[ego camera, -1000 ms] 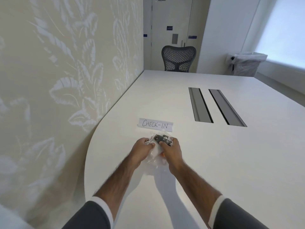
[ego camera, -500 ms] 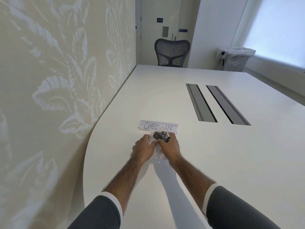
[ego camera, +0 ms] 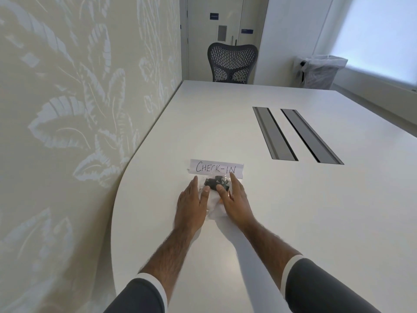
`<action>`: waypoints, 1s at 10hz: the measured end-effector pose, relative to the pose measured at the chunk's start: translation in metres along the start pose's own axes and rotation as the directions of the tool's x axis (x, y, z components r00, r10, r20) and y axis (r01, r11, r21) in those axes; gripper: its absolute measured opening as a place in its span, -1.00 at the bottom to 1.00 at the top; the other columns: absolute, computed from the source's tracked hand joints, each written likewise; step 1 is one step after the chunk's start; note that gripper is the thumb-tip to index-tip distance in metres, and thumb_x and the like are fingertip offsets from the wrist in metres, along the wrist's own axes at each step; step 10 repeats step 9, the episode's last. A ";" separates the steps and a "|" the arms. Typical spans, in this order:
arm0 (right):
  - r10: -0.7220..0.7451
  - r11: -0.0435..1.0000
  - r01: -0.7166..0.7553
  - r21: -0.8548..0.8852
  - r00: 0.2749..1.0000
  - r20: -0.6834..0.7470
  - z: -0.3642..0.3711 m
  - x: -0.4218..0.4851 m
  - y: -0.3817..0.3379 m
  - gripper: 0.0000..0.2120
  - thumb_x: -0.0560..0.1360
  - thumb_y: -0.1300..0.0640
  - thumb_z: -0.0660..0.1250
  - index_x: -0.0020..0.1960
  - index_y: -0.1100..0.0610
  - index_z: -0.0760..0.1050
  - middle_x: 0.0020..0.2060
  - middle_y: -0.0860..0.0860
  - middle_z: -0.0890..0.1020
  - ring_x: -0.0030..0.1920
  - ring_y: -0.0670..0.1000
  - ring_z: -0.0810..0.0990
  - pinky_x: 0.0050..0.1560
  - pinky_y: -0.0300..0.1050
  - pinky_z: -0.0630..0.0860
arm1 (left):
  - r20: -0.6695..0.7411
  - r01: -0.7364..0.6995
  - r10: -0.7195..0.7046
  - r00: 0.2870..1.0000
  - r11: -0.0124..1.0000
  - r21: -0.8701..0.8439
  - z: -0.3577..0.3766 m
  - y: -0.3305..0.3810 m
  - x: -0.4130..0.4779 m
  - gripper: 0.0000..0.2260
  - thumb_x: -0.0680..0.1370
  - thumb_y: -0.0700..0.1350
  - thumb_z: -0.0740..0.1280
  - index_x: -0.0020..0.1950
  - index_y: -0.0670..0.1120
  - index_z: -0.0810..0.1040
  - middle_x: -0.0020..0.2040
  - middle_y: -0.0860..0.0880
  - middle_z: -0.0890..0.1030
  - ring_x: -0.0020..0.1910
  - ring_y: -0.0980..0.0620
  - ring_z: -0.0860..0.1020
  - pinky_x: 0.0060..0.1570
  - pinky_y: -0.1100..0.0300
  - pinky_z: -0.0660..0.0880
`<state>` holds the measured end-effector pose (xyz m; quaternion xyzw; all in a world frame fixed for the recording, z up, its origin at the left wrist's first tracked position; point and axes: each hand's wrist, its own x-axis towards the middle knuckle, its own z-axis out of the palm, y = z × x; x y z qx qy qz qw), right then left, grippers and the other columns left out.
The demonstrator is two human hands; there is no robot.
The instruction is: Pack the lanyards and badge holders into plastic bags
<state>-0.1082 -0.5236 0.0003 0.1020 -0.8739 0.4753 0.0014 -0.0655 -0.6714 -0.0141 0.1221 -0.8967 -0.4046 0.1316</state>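
Both hands lie flat with fingers spread, the left hand (ego camera: 191, 199) and right hand (ego camera: 234, 199) pressing either side of a clear plastic bag (ego camera: 213, 205) on the white table (ego camera: 293, 211). Something black, perhaps a lanyard (ego camera: 215, 182), shows inside. Just beyond stands a sign (ego camera: 216, 169) handwritten "CHECK-IN".

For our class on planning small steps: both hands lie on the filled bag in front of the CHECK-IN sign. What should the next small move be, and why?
Probably lift both hands away. The bag already lies flat on the table with the dark lanyard inside, just before the sign, and the left hand and right hand rest open on it.
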 end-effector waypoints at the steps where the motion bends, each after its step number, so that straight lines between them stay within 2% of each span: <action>1: -0.043 0.993 0.042 -0.107 0.999 -0.007 0.002 -0.008 0.008 -0.20 0.57 -0.40 0.05 0.66 -0.01 -0.03 0.64 -0.02 0.18 0.61 0.00 0.15 0.59 0.06 0.14 | -0.028 -0.033 0.033 0.999 0.999 0.013 0.001 -0.001 -0.004 -0.45 0.71 0.23 0.02 0.60 -0.04 0.32 0.54 -0.03 0.44 0.50 -0.11 0.39 0.50 -0.04 0.31; 2: -0.093 0.959 0.053 -0.277 0.987 -0.131 0.010 -0.021 0.012 -0.25 0.61 -0.31 -0.04 0.66 0.07 -0.04 0.65 0.03 0.13 0.64 0.05 0.05 0.60 0.05 0.05 | -0.124 -0.127 0.133 0.983 0.990 0.057 -0.001 0.001 -0.008 -0.52 0.71 0.20 -0.02 0.29 -0.05 0.56 0.21 -0.02 0.67 0.21 -0.11 0.59 0.24 -0.04 0.50; 3: -0.111 0.915 0.064 -0.399 0.989 -0.096 0.014 -0.024 0.010 -0.33 0.63 -0.25 -0.08 0.65 0.04 -0.03 0.65 0.03 0.13 0.65 0.09 -0.01 0.60 0.16 0.00 | -0.140 -0.088 0.093 0.986 0.995 0.042 -0.004 0.003 -0.008 -0.53 0.70 0.17 0.03 0.32 -0.08 0.56 0.22 -0.04 0.68 0.21 -0.12 0.59 0.24 -0.07 0.50; 4: -0.086 0.861 0.074 -0.503 0.996 -0.002 0.015 -0.020 0.009 -0.37 0.65 -0.28 -0.17 0.65 -0.08 -0.14 0.67 0.04 0.02 0.66 0.13 -0.11 0.59 0.25 -0.05 | -0.127 -0.074 0.082 0.988 0.995 0.067 -0.002 0.004 -0.010 -0.57 0.71 0.07 0.13 0.50 -0.12 0.42 0.40 -0.08 0.58 0.37 -0.13 0.52 0.37 -0.10 0.43; 5: -0.068 0.872 0.086 -0.482 0.996 0.055 0.012 -0.018 0.011 -0.34 0.62 -0.36 -0.22 0.64 -0.14 -0.20 0.68 0.03 -0.05 0.66 0.13 -0.13 0.59 0.25 -0.04 | -0.090 -0.077 0.098 0.991 0.974 0.214 0.001 0.005 -0.012 -0.50 0.72 0.05 0.13 0.61 -0.14 0.27 0.55 -0.11 0.42 0.50 -0.11 0.40 0.49 -0.07 0.30; 6: -0.082 0.871 0.123 -0.476 0.991 0.105 0.006 -0.023 0.018 -0.27 0.58 -0.46 -0.23 0.63 -0.18 -0.30 0.68 -0.03 -0.14 0.66 0.07 -0.15 0.61 0.19 -0.09 | -0.098 -0.004 0.047 0.994 0.916 0.401 0.005 0.004 -0.016 -0.42 0.72 0.13 0.06 0.66 -0.14 0.11 0.63 -0.14 0.27 0.57 -0.10 0.30 0.54 -0.06 0.21; 7: -0.120 0.863 0.139 -0.486 0.990 0.071 0.001 -0.028 0.021 -0.24 0.57 -0.48 -0.23 0.63 -0.16 -0.32 0.67 -0.06 -0.16 0.66 0.03 -0.17 0.61 0.19 -0.14 | -0.190 0.050 0.021 0.982 0.931 0.362 0.000 0.008 -0.019 -0.40 0.71 0.14 0.09 0.67 -0.15 0.11 0.65 -0.19 0.22 0.56 -0.16 0.31 0.54 -0.09 0.23; 8: -0.155 0.810 0.177 -0.559 0.984 0.087 -0.006 -0.039 0.027 -0.23 0.56 -0.46 -0.27 0.65 -0.10 -0.25 0.68 -0.04 -0.14 0.66 0.04 -0.18 0.61 0.24 -0.17 | -0.211 -0.104 0.229 0.950 0.872 0.478 0.001 0.011 -0.032 -0.42 0.72 0.15 0.03 0.67 -0.11 0.13 0.66 -0.18 0.18 0.59 -0.18 0.26 0.57 -0.12 0.18; 9: -0.151 0.782 0.190 -0.594 0.982 0.115 -0.011 -0.047 0.030 -0.21 0.54 -0.46 -0.32 0.66 -0.09 -0.24 0.67 -0.02 -0.15 0.66 0.06 -0.21 0.61 0.24 -0.20 | -0.042 -0.204 0.279 0.959 0.790 0.578 0.004 0.011 -0.039 -0.38 0.70 0.21 -0.16 0.67 -0.07 0.16 0.66 -0.15 0.19 0.62 -0.17 0.20 0.59 -0.15 0.12; 10: -0.151 0.782 0.190 -0.594 0.982 0.115 -0.011 -0.047 0.030 -0.21 0.54 -0.46 -0.32 0.66 -0.09 -0.24 0.67 -0.02 -0.15 0.66 0.06 -0.21 0.61 0.24 -0.20 | -0.042 -0.204 0.279 0.959 0.790 0.578 0.004 0.011 -0.039 -0.38 0.70 0.21 -0.16 0.67 -0.07 0.16 0.66 -0.15 0.19 0.62 -0.17 0.20 0.59 -0.15 0.12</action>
